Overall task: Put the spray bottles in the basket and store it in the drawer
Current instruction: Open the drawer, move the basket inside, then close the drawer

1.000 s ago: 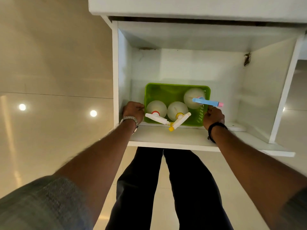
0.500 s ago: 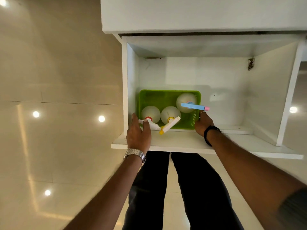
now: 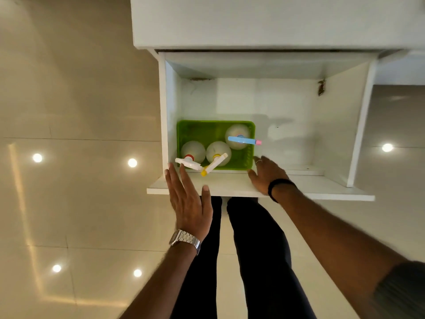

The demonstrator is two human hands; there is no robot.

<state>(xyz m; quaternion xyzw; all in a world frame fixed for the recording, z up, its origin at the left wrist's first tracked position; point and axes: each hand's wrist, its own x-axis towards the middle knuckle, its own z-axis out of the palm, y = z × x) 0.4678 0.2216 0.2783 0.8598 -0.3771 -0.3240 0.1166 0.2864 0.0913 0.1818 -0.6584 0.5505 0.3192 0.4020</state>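
A green basket (image 3: 202, 130) sits in the left front corner of the open white drawer (image 3: 264, 187). Three white spray bottles stand in it: one with a white and red head (image 3: 192, 153), one with a yellow-tipped head (image 3: 217, 151), one with a blue and pink head (image 3: 238, 132). My left hand (image 3: 189, 203) hovers flat and open in front of the drawer's front panel, fingers spread, holding nothing. My right hand (image 3: 266, 174) rests open on the front edge, just right of the basket, apart from it.
The white cabinet top (image 3: 253, 21) overhangs the drawer's back. The right half of the drawer floor (image 3: 294, 134) is bare. Glossy beige floor tiles (image 3: 69, 180) reflect ceiling lights. My dark-trousered legs (image 3: 241, 261) stand right below the drawer front.
Both hands have let go of the basket and drawn back toward me. The left hand has come out of the drawer and opened flat; the right has slid onto the front edge.
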